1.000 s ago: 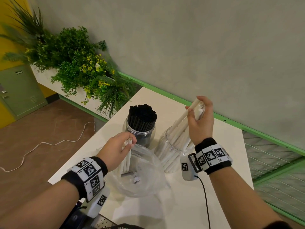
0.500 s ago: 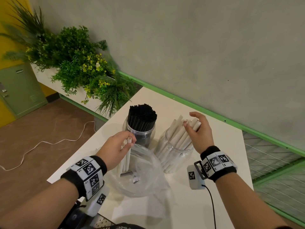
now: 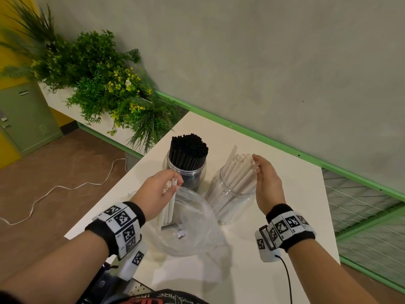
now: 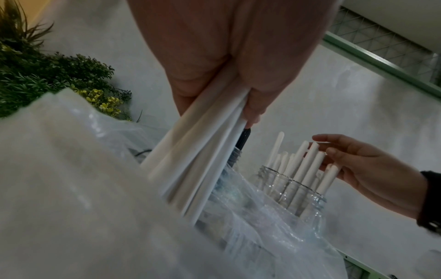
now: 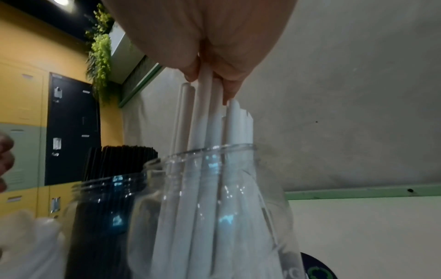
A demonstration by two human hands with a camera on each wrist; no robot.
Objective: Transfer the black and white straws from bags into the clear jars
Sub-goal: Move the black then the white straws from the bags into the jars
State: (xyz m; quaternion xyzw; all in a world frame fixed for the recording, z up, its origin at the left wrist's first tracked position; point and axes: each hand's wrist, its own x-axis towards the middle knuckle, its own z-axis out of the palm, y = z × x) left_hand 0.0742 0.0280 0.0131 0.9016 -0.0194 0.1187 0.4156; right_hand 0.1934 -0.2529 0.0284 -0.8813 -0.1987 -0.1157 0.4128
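1. White paper straws (image 3: 237,175) fill the right-hand clear jar (image 3: 230,198), leaning toward its far right rim; the right hand (image 3: 266,183) is at their tops, fingertips on either side of a couple of them in the right wrist view, likely settling them so they stay inside.
2. The left hand (image 3: 156,189) is clamped on a small bunch of white straws (image 3: 169,202) standing upright in the clear plastic bag (image 3: 186,224), probably the next batch to lift out.
3. The bag lies open on the near part of the white desk (image 3: 295,194), just in front of both jars, which keeps each transfer short.
4. Black straws (image 3: 189,148) pack the left jar (image 3: 186,174) tightly and upright; that colour looks finished.
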